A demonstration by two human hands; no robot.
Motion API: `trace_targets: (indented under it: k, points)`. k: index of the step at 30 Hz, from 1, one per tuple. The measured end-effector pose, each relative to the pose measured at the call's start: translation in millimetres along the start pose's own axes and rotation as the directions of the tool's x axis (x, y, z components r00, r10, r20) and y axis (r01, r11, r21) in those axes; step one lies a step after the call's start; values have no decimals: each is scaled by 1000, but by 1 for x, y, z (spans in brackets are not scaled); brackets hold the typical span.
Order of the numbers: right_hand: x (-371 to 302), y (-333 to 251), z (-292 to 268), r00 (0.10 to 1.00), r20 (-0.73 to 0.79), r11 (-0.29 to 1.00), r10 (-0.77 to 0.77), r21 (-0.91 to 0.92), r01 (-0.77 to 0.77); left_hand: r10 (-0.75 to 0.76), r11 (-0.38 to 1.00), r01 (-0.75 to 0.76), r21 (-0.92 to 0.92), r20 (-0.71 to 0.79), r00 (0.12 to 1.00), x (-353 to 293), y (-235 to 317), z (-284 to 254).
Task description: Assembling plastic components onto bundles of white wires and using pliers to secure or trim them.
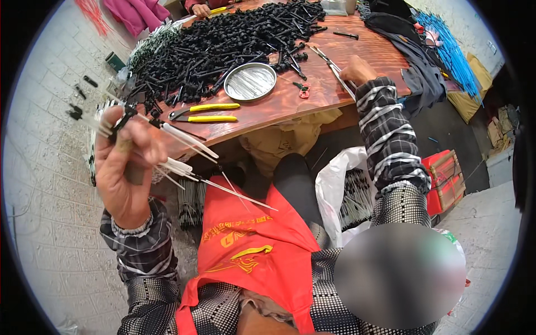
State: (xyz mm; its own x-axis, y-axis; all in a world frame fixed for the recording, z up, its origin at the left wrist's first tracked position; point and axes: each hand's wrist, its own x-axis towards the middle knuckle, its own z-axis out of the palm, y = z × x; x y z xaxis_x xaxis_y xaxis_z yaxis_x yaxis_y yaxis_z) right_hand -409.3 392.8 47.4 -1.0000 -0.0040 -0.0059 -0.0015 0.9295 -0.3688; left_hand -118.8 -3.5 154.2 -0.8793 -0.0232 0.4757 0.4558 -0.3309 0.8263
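My left hand (pixel 120 173) is raised at the left, off the table's edge. Its thumb and fingers are closed on a bunch of thin white rods (pixel 190 140) with black plastic ends, which fan out on both sides of the hand. Motion smears some of their tips. Over the table's right part, my right hand (pixel 358 71) has its fingers curled around a few thin pale rods (pixel 333 66) with dark ends. Between the hands lie yellow-handled pliers (pixel 215 106), a round metal tin (pixel 228 92) of fine silvery pieces and small red-handled snips (pixel 304 92).
A large heap of black plastic parts (pixel 195 53) covers the reddish wooden table's (pixel 279 114) far side. Another person's hand (pixel 201 10) is beyond it. Dark clothing (pixel 416 70) and blue rods (pixel 455 53) lie right. A white bag (pixel 329 195) and red crate (pixel 441 181) stand below.
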Motion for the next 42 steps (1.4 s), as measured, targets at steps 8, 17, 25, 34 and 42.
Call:
trace_targets:
  k: [8,17,25,34,42]
  points:
    - [9,25,16,946,-320,994,-59,-102,27,-103,991,97,-94,-57,993,12,-14,-11]
    - [-37,11,1,951,-305,709,38,679,189,-171,973,163,-161,-35,985,16,-29,-8]
    - [-120,-41,-4,990,-74,339,-121,934,111,-254,954,248,-167,-21,967,19,-43,3]
    - [-179,-109,26,932,-152,167,-330,962,216,-275,952,262,-159,-66,959,19,-50,12]
    - [-202,-147,32,885,-63,190,-462,967,168,-284,951,265,-156,-115,952,19,-48,19]
